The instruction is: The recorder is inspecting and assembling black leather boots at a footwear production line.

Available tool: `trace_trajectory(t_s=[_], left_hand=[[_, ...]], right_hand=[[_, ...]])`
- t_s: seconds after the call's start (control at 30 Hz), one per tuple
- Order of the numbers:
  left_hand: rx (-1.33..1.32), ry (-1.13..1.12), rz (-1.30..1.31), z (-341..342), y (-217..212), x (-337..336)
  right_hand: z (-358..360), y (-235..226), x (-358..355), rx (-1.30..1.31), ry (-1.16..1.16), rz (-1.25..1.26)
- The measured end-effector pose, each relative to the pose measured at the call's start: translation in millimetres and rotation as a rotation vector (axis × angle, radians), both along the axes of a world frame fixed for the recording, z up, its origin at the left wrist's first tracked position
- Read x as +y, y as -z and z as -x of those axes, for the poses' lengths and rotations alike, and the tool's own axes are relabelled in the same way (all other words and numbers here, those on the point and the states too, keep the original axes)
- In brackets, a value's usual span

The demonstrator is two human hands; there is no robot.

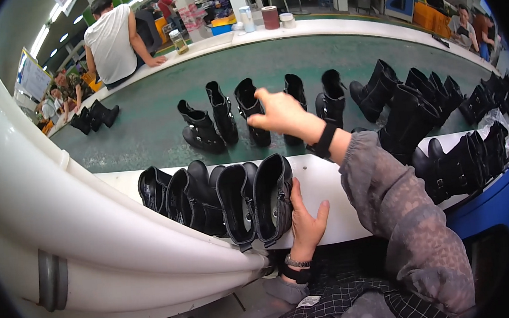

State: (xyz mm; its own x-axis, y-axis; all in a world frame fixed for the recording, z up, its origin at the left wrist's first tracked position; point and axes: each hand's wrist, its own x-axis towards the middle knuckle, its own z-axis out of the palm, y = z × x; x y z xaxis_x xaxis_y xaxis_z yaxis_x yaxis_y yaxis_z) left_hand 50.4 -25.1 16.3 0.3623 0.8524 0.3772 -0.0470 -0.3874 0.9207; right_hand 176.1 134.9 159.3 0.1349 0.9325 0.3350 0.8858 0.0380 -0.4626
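Note:
My left hand [309, 225] rests with its palm along the right side of a black boot [274, 196], thumb spread away and fingers straight. That boot ends a row of upright black boots on the white ledge, beside another boot [234, 205]. Over the green belt reaches my right hand [284, 116], slightly blurred, index finger and thumb apart. Its fingertips are at a standing black ankle boot [254, 126]; whether they touch it I cannot tell. Another boot [292, 87] stands partly hidden behind this hand.
Black boots [201, 127] stand spaced along the green conveyor belt [144, 129], with more clustered at right [409, 111]. A thick white pipe [109, 212] curves across the left side. Jars [269, 17] line the far ledge. A person [111, 45] leans there; others are farther off.

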Motion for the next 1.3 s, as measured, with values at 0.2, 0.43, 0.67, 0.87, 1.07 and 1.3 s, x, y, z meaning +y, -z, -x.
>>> trace_trajectory(t_s=[0.2, 0.43, 0.67, 0.87, 1.07, 1.3], left_hand=[[-0.021, -0.036, -0.007, -5, 0, -2], [-0.013, -0.015, -0.022, -3, -1, -2], [-0.072, 0.051, -0.13, 0, -6, -25], [0.177, -0.261, -0.215, 3, -2, -25], [-0.139, -0.123, 0.071, -14, 1, -12], [-0.006, -0.121, -0.047, -23, -26, -17]], right_hand=[[5, 43, 41, 0.038, -0.052, -0.067], [-26, -31, -1, 0.334, -0.075, -0.436], [-1, -42, -211, 0.136, -0.48, -0.329], [-27, -25, -215, 0.663, -0.281, -0.093], [-43, -17, -95, 0.802, -0.21, -0.057], [-32, -31, -128, 0.921, -0.758, 0.463]])
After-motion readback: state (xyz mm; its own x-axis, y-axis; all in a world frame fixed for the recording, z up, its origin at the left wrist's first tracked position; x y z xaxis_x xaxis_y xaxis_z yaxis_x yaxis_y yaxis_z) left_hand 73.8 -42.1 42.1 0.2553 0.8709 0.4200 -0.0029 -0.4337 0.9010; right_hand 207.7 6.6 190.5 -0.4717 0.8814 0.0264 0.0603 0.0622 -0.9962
